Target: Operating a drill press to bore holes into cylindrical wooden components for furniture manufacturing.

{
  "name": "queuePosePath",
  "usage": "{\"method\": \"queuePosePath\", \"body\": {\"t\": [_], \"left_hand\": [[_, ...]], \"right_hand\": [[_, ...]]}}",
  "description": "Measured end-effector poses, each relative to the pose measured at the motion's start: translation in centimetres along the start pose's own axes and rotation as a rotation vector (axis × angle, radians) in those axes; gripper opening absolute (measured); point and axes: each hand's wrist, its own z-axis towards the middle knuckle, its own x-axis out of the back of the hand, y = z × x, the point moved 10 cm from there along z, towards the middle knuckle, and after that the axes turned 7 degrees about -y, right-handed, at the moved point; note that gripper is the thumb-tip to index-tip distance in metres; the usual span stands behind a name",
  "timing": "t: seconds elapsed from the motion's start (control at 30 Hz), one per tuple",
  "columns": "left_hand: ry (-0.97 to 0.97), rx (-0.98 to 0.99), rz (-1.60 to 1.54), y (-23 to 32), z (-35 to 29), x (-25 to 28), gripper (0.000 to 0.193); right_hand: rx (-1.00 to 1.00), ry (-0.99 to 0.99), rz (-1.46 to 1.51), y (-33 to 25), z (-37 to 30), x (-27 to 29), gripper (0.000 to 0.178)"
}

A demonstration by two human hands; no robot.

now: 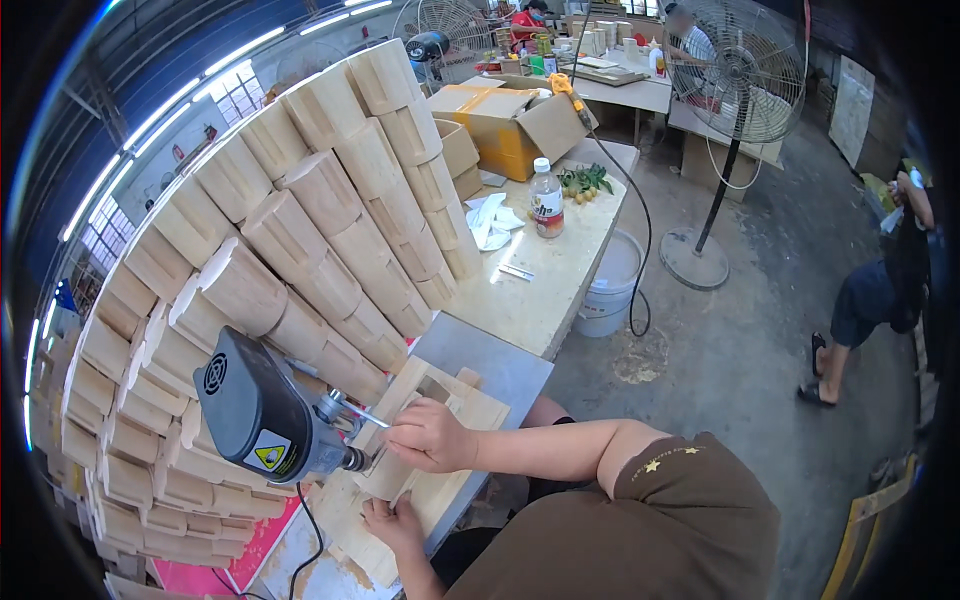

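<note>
Hands (432, 437) at pale wooden block (380, 482)

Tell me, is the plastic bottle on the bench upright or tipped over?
Upright: the bottle stands on its base on the bench, with its white cap at the top.

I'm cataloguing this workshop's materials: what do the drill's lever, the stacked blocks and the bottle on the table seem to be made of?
Lever: metal, probably steel, judging by its bright silvery shine.
Stacked blocks: wood, seemingly unvarnished; pale, faintly grained faces with little gloss.
Bottle: see-through and glossy, likely clear plastic, though glass cannot be ruled out.
</note>
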Motion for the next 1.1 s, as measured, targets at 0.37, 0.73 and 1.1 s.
{"method": "queuePosePath", "body": {"t": [0.37, 0.73, 1.1], "left_hand": [[0.142, -0.107, 0.125, 0.0, 0.7, -0.1, 0.029], [0.074, 0.05, 0.103, -0.8, 0.1, 0.0, 0.049], [0.146, 0.141, -0.245, -2.4, 1.1, -0.2, 0.039]], "right_hand": [[-0.008, -0.135, -0.042, 2.9, -1.7, -2.1, 0.018], [-0.259, -0.275, -0.011, 7.7, 16.7, -4.6, 0.03], [-0.366, -1.037, -0.046, 10.5, -1.4, -6.6, 0.033]]}}
